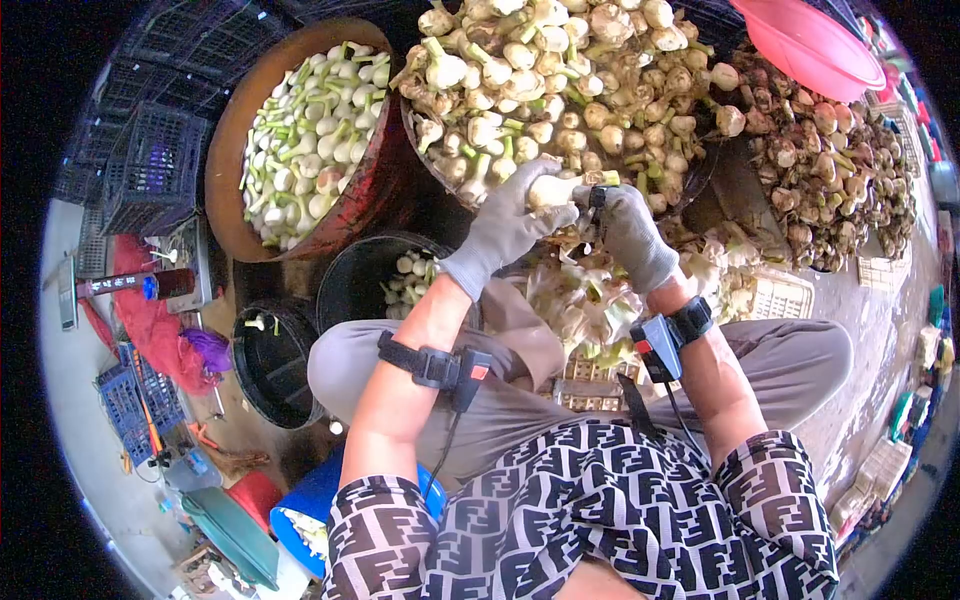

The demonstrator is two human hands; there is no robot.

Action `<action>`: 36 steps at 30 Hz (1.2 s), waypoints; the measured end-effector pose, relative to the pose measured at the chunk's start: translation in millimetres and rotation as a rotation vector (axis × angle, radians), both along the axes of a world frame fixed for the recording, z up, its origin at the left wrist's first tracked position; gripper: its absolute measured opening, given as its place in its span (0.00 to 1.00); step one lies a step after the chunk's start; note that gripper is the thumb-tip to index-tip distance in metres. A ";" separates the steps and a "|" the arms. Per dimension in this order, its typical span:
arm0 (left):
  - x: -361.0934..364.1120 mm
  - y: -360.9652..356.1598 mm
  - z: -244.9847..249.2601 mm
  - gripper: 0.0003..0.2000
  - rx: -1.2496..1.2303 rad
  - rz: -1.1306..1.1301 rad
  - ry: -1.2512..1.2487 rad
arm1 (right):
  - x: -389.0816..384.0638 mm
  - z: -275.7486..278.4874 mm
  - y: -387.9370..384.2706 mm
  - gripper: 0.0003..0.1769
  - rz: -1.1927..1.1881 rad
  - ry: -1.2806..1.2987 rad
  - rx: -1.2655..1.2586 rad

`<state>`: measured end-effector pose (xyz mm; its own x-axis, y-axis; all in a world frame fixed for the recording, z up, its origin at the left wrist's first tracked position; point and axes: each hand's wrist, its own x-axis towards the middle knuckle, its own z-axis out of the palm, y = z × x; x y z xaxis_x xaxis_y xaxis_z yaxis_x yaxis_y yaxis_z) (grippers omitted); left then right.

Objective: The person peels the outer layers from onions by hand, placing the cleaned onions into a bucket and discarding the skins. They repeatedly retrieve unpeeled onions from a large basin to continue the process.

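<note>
My gloved left hand is closed around a whitish garlic bulb, its short stem pointing right. Close by at the stem end is my gloved right hand, fingers curled round a small black tool; most of the tool is hidden by the glove. Both hands are raised over a pile of loose garlic skins between my knees, which lies on a pale slatted crate. Just beyond them, a wide round container heaped with garlic bulbs fills the view.
Cleaned bulbs fill a rusty drum at upper left. Two black buckets stand by my left knee, with a blue bucket below. Darker, unpeeled garlic is piled at right under a pink basin. Black crates stand far left.
</note>
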<state>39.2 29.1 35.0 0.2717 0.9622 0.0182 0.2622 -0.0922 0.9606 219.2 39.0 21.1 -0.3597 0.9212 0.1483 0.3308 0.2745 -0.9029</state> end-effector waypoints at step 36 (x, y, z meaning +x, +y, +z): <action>-8.8 5.3 -7.0 0.08 -0.185 0.300 0.132 | 13.4 14.1 -19.8 0.05 -0.061 -0.103 -0.218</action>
<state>30.4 34.4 28.0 -0.0343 0.9831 -0.1799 0.3743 0.1796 0.9097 232.6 19.2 35.2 -0.3054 0.9479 -0.0911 0.4343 0.0535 -0.8992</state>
